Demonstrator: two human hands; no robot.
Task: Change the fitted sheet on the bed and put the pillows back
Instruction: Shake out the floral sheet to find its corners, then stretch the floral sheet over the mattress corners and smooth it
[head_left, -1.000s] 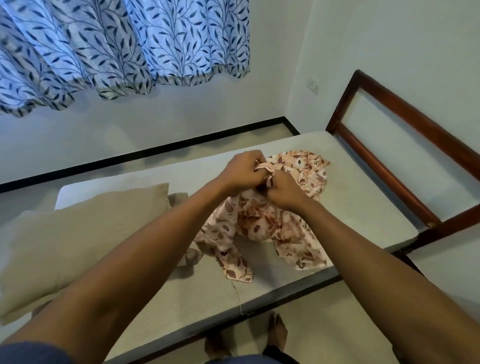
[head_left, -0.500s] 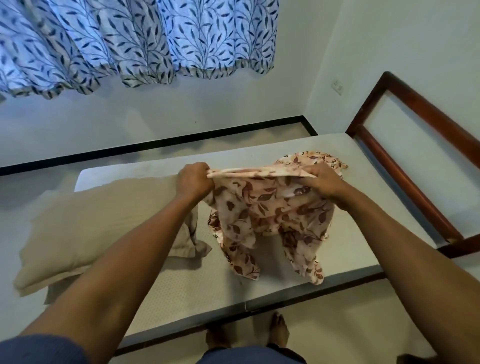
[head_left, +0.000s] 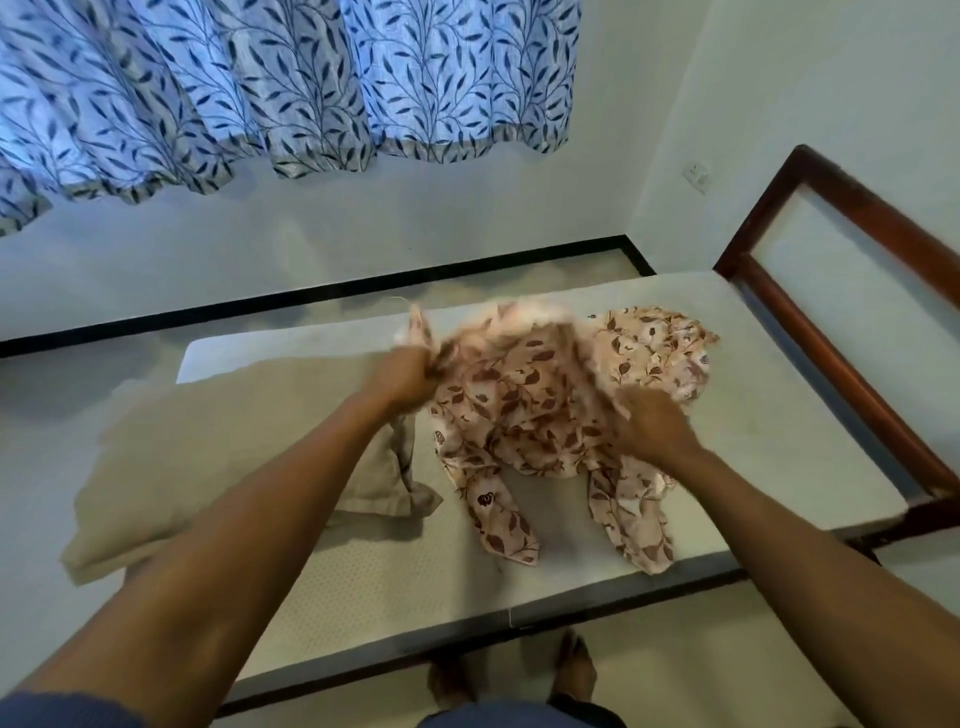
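Note:
A pink floral sheet (head_left: 530, 410) lies bunched in the middle of the bare mattress (head_left: 779, 415). My left hand (head_left: 402, 376) grips its upper left edge, lifted and blurred by motion. My right hand (head_left: 652, 423) is over the sheet's right side, also blurred; whether it holds the cloth is unclear. A beige pillow (head_left: 218, 447) lies on the mattress to the left, its corner touching the sheet.
The dark wooden headboard frame (head_left: 831, 332) stands at the right end of the bed. Behind the bed are a strip of floor, a white wall and a blue leaf-print curtain (head_left: 291, 83). My bare feet (head_left: 571, 665) stand at the near bed edge.
My hands drew apart and stretched the sheet's edge between them. Now the left hand holds the edge up at the left, while the right hand has dropped lower onto the cloth.

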